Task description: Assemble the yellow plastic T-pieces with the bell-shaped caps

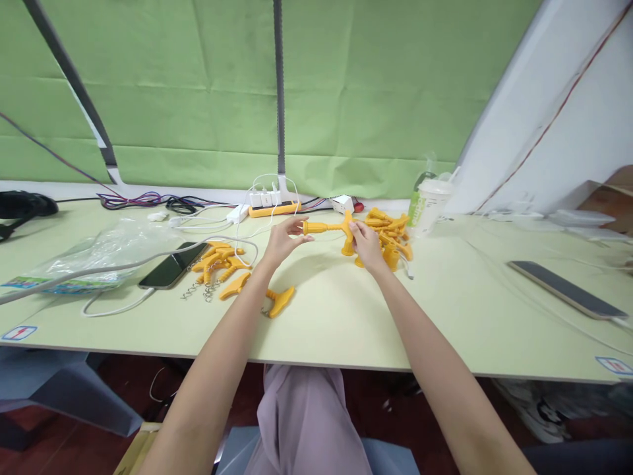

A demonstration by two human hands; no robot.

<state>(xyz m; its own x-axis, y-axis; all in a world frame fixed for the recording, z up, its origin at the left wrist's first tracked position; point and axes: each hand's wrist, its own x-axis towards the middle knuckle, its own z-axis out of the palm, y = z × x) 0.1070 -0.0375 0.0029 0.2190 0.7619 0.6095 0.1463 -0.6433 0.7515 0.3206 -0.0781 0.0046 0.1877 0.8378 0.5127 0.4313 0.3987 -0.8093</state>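
A yellow plastic corkscrew (324, 227) with a T-shaped handle is held level above the table. My right hand (366, 245) is closed on its handle end. My left hand (285, 243) is at the flared left end, with thumb and fingers apart around it; whether they touch it is hard to tell. Behind my right hand is a pile of yellow corkscrew parts (390, 224). Left of my left forearm lie several yellow handles with metal spirals (217, 257). Another yellow handle (281, 301) lies beside that forearm, nearer the table's front edge.
A dark phone (173, 266) with a white cable lies beside a clear plastic bag (109, 251) on the left. An orange-and-white power strip (275, 209) is at the back. A lidded cup (431, 206) and bottle (417, 191) stand behind the pile. Another phone (566, 288) lies right.
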